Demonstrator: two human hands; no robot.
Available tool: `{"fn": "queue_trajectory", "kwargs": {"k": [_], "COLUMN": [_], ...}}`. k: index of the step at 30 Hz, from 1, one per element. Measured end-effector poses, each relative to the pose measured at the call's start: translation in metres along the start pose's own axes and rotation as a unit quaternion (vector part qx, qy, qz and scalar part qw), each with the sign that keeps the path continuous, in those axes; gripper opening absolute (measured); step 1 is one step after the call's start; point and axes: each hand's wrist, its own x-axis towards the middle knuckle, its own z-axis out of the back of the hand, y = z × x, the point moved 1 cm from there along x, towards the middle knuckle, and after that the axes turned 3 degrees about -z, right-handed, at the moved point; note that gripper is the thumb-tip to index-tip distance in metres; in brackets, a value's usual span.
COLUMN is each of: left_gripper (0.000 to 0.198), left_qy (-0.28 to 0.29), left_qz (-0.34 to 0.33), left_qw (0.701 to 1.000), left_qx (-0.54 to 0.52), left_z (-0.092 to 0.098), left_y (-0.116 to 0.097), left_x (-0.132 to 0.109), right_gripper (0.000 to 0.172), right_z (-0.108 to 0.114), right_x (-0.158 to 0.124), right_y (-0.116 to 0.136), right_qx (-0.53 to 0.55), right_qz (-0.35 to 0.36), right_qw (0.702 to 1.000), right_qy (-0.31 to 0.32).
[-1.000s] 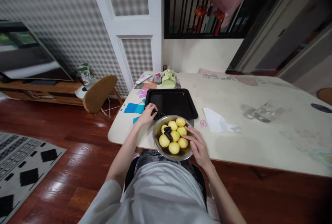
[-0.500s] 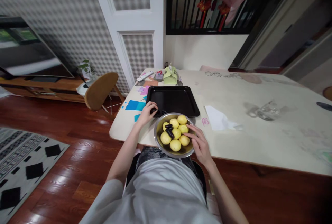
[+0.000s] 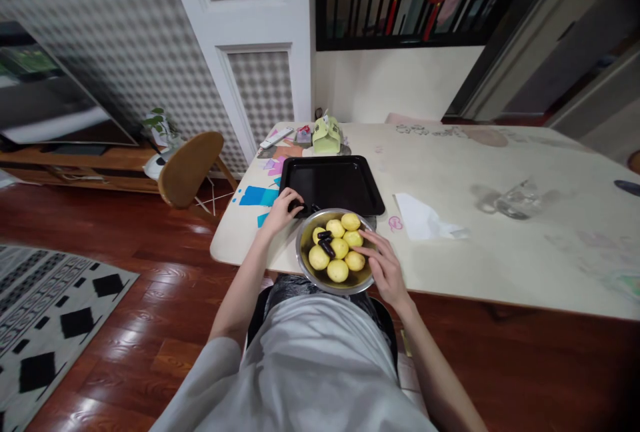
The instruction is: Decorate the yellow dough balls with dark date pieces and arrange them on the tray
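Observation:
A metal bowl (image 3: 306, 268) sits at the table's near edge, holding several yellow round fruits (image 3: 338, 270) and a few small dark pieces (image 3: 327, 246). My right hand (image 3: 384, 264) rests on the bowl's right rim, fingers curled around it and touching a fruit. My left hand (image 3: 281, 213) lies at the near left corner of a black baking tray (image 3: 331, 182), its fingers closed on a small dark object I cannot make out.
Blue and pink paper pieces (image 3: 258, 196) lie left of the tray. A green box (image 3: 326, 136), a remote (image 3: 277, 138), white paper (image 3: 421, 221) and a glass item (image 3: 512, 200) are on the table. A wooden chair (image 3: 189, 168) stands at left.
The view has tilted slightly, so everything sits a little higher in the picture. Both hands hold nearly the same places at the tray corner and the bowl rim.

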Motion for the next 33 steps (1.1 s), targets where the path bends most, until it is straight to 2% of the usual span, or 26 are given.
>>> {"fn": "queue_trajectory", "kwargs": {"k": [7, 14, 19, 22, 26, 30, 33], "left_gripper": [0.008, 0.008, 0.007, 0.004, 0.005, 0.010, 0.013], "left_qy": [0.025, 0.006, -0.015, -0.045, -0.076, -0.017, 0.045], "left_qz": [0.007, -0.008, -0.019, -0.026, -0.041, -0.051, -0.071], "left_qw": [1.000, 1.000, 0.999, 0.998, 0.994, 0.992, 0.988], "left_qx": [-0.010, -0.018, -0.029, -0.039, -0.069, -0.113, -0.131], "left_z": [0.000, -0.002, 0.000, 0.003, 0.005, -0.001, -0.008], "left_y": [-0.001, -0.003, -0.013, -0.027, -0.063, -0.102, -0.117], "left_x": [0.003, 0.000, 0.000, -0.001, -0.008, -0.016, -0.017], "right_gripper": [0.037, 0.038, 0.037, 0.036, 0.036, 0.036, 0.037], "right_z": [0.001, 0.002, 0.000, -0.001, -0.001, 0.000, 0.000], "right_x": [0.002, 0.002, 0.001, 0.001, 0.001, 0.001, 0.001], "right_y": [0.002, 0.002, 0.001, 0.001, 0.002, 0.002, 0.002], "right_qx": [-0.001, 0.003, 0.003, 0.001, -0.003, -0.001, -0.003], "right_qz": [0.006, 0.010, 0.005, 0.003, 0.003, -0.001, -0.011], "right_qw": [1.000, 1.000, 1.000, 1.000, 1.000, 1.000, 1.000], "right_qy": [-0.001, 0.002, 0.001, -0.003, -0.002, -0.001, 0.000]}}
